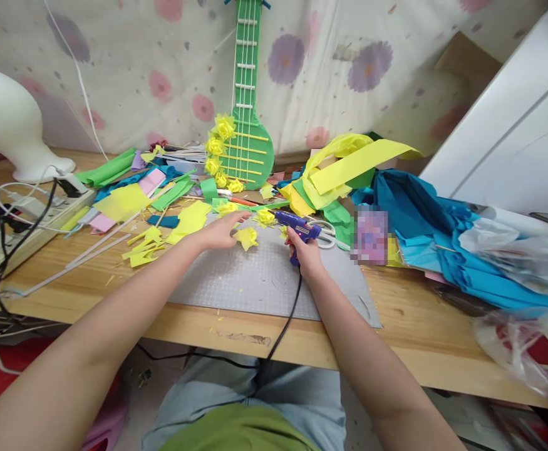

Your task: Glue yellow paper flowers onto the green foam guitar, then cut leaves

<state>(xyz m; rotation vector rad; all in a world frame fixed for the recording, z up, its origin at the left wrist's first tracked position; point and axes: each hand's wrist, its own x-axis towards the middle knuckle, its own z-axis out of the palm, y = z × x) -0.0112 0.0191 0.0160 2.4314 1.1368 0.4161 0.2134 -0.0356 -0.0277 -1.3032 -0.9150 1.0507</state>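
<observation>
My right hand (305,249) is wrapped round a blue hot glue gun (298,224), its nozzle pointing left toward a yellow paper flower (265,217). Fingers stretched out, my left hand (224,232) hovers by another yellow paper flower (247,238) on the grey cutting mat (255,282); no held thing shows in it. Behind them a green paper-covered lute-like instrument (250,150) stands upright against the curtain. White strings run along its neck, and several yellow flowers line the left edge of its round body.
White-handled scissors (325,233) lie just beyond the glue gun. Yellow paper scraps (189,220) cover the left side, near a power strip (29,225) with cables. Blue crepe paper (409,200) and plastic bags (513,250) heap at right. The gun's black cord (287,326) hangs over the table edge.
</observation>
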